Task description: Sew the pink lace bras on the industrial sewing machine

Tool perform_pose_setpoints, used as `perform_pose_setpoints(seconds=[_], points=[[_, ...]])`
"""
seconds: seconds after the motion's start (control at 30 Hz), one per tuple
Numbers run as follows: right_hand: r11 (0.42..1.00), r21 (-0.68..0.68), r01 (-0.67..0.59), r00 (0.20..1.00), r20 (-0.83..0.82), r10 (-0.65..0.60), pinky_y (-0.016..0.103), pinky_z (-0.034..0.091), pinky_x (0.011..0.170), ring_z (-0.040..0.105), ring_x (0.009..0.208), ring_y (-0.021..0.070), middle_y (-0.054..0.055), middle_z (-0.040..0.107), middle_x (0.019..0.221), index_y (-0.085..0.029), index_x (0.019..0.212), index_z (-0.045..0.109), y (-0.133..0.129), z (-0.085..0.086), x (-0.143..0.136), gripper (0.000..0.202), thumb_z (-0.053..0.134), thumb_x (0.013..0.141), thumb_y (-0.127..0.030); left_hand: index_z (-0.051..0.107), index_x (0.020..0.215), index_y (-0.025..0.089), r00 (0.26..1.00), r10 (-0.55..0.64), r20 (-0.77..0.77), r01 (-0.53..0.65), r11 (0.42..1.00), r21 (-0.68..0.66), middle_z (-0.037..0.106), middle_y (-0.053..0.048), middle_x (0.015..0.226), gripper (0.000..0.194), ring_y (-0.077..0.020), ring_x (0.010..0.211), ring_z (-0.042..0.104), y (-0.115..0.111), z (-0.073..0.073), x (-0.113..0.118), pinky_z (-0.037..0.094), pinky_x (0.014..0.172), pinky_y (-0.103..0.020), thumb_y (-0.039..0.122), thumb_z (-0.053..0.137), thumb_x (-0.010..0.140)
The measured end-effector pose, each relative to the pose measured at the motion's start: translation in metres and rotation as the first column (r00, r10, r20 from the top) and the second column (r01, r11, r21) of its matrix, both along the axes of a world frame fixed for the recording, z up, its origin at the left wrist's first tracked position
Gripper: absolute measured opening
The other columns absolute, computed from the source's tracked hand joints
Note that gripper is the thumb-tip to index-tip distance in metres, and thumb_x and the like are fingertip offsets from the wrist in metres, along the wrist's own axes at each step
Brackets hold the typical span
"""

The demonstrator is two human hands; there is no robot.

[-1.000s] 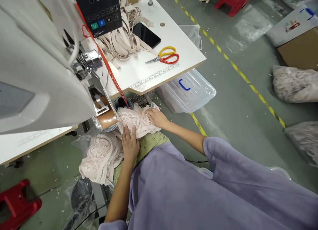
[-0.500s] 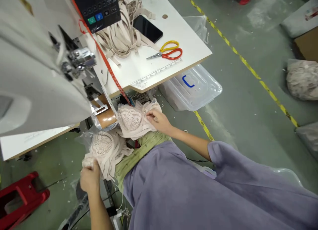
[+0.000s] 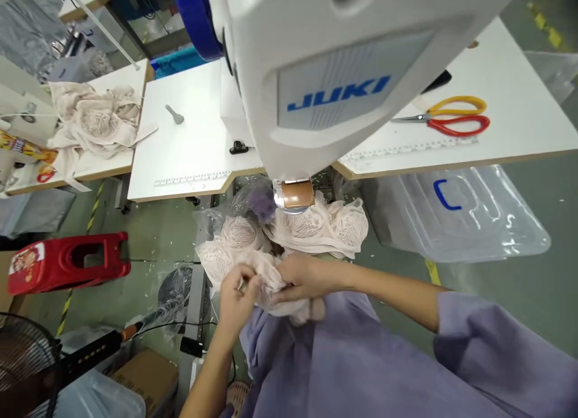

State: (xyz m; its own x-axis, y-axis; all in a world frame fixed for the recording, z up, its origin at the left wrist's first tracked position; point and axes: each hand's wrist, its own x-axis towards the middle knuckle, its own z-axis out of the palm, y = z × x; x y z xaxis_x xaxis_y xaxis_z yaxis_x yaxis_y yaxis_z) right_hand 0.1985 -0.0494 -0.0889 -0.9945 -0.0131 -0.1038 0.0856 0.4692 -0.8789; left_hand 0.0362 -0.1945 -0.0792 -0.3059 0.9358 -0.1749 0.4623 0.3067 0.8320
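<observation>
A pale beige lace bra (image 3: 270, 274) is bunched up over my lap, between both hands. My left hand (image 3: 237, 299) pinches its left edge, fingers curled and thumb bent in. From the other side, my right hand (image 3: 307, 276) grips the cloth, with the thumb lying along its near side. Beyond them, another lace bra (image 3: 347, 225) with its cups up rests just below the sewing machine head (image 3: 325, 62). More beige lace cups (image 3: 217, 258) lie to the left of the held bra, partly overlapped by it.
Scissors (image 3: 456, 115) with yellow and red handles lie on the right part of the white table (image 3: 510, 105). Below it stands a clear lidded bin (image 3: 492, 225). A red stool (image 3: 67, 262) and a fan (image 3: 27, 358) are at left. More beige garments (image 3: 97, 120) cover a neighbouring table.
The view has swung left and the machine head now fills the top middle. My hands, apart on separate bras before, have come together on one bunched bra nearer my body.
</observation>
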Motion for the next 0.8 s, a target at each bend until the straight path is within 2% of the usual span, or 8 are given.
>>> perform_pose_setpoints(seconds=[0.07, 0.13, 0.27, 0.47, 0.57, 0.63, 0.7, 0.8], points=[[0.994, -0.080, 0.079, 0.997, -0.013, -0.081, 0.021, 0.032, 0.055, 0.048, 0.056, 0.0086, -0.002, 0.057, 0.064, -0.016, 0.073, 0.061, 0.007, 0.019, 0.021, 0.045, 0.052, 0.097, -0.053, 0.060, 0.102, 0.020, 0.955, 0.051, 0.293, -0.059, 0.998, 0.019, 0.062, -0.006, 0.099, 0.033, -0.0179, 0.090, 0.057, 0.016, -0.010, -0.008, 0.043, 0.083, -0.028, 0.051, 0.058, 0.091], [0.982, -0.127, 0.137, 0.990, -0.025, -0.141, 0.020, 0.035, 0.059, 0.052, 0.061, 0.0092, -0.001, 0.060, 0.071, -0.016, 0.078, 0.062, 0.013, 0.037, 0.044, 0.041, 0.053, 0.098, -0.051, 0.060, 0.100, 0.018, 0.858, -0.008, 0.514, 0.050, 0.996, -0.069, 0.061, -0.005, 0.093, 0.040, -0.0170, 0.083, 0.055, 0.033, -0.023, -0.011, 0.044, 0.078, -0.028, 0.056, 0.061, 0.088], [0.960, -0.065, 0.274, 0.961, 0.057, -0.270, 0.023, 0.038, 0.064, 0.053, 0.065, 0.0111, 0.001, 0.060, 0.073, -0.015, 0.077, 0.062, 0.022, 0.061, 0.085, 0.042, 0.050, 0.099, -0.049, 0.055, 0.081, 0.017, 0.782, -0.090, 0.617, 0.195, 0.975, -0.104, 0.048, 0.002, 0.069, 0.046, -0.0112, 0.062, 0.042, 0.061, -0.028, -0.001, 0.036, 0.062, -0.024, 0.062, 0.056, 0.089], [0.905, 0.147, 0.398, 0.840, 0.337, -0.424, 0.029, 0.040, 0.063, 0.056, 0.065, 0.0179, 0.003, 0.063, 0.074, -0.017, 0.086, 0.069, 0.044, 0.069, 0.132, 0.051, 0.057, 0.089, -0.067, 0.035, 0.064, 0.019, 0.874, -0.400, 0.277, 0.406, 0.913, 0.040, 0.030, 0.005, 0.062, 0.045, -0.0087, 0.058, 0.031, 0.100, 0.030, 0.028, 0.024, 0.057, -0.024, 0.043, 0.048, 0.099], [0.813, 0.210, 0.543, 0.793, 0.192, -0.579, 0.035, 0.045, 0.085, 0.062, 0.097, 0.0276, 0.009, 0.068, 0.107, -0.021, 0.124, 0.065, 0.056, 0.063, 0.130, 0.075, 0.072, 0.071, -0.074, 0.034, 0.064, 0.019, 0.782, -0.591, 0.198, 0.590, 0.804, 0.067, 0.032, 0.005, 0.060, 0.043, -0.0082, 0.056, 0.032, 0.114, 0.058, 0.049, 0.024, 0.056, -0.024, 0.038, 0.043, 0.101], [0.836, 0.065, 0.544, 0.832, 0.089, -0.548, 0.033, 0.045, 0.086, 0.062, 0.101, 0.0251, 0.009, 0.068, 0.112, -0.021, 0.128, 0.063, 0.062, 0.058, 0.119, 0.073, 0.070, 0.076, -0.071, 0.038, 0.066, 0.019, 0.735, -0.659, 0.161, 0.662, 0.748, 0.038, 0.037, 0.005, 0.060, 0.040, -0.0079, 0.056, 0.035, 0.120, 0.071, 0.057, 0.025, 0.056, -0.024, 0.037, 0.041, 0.102], [0.862, -0.077, 0.501, 0.865, 0.016, -0.501, 0.027, 0.043, 0.073, 0.062, 0.083, 0.0182, 0.005, 0.069, 0.094, -0.019, 0.111, 0.069, 0.066, 0.054, 0.104, 0.051, 0.061, 0.088, -0.064, 0.039, 0.067, 0.019, 0.766, -0.641, 0.048, 0.642, 0.767, -0.005, 0.039, 0.005, 0.059, 0.039, -0.0076, 0.054, 0.036, 0.126, 0.079, 0.056, 0.025, 0.055, -0.024, 0.037, 0.041, 0.101], [0.784, -0.108, 0.611, 0.784, -0.052, -0.618, 0.024, 0.033, 0.059, 0.050, 0.061, 0.0113, -0.001, 0.057, 0.065, -0.016, 0.077, 0.063, 0.073, 0.053, 0.082, 0.046, 0.051, 0.096, -0.056, 0.036, 0.060, 0.019, 0.875, -0.467, -0.126, 0.468, 0.884, -0.022, 0.034, 0.006, 0.054, 0.044, -0.0076, 0.051, 0.032, 0.138, 0.088, 0.040, 0.022, 0.052, -0.024, 0.041, 0.050, 0.095]])
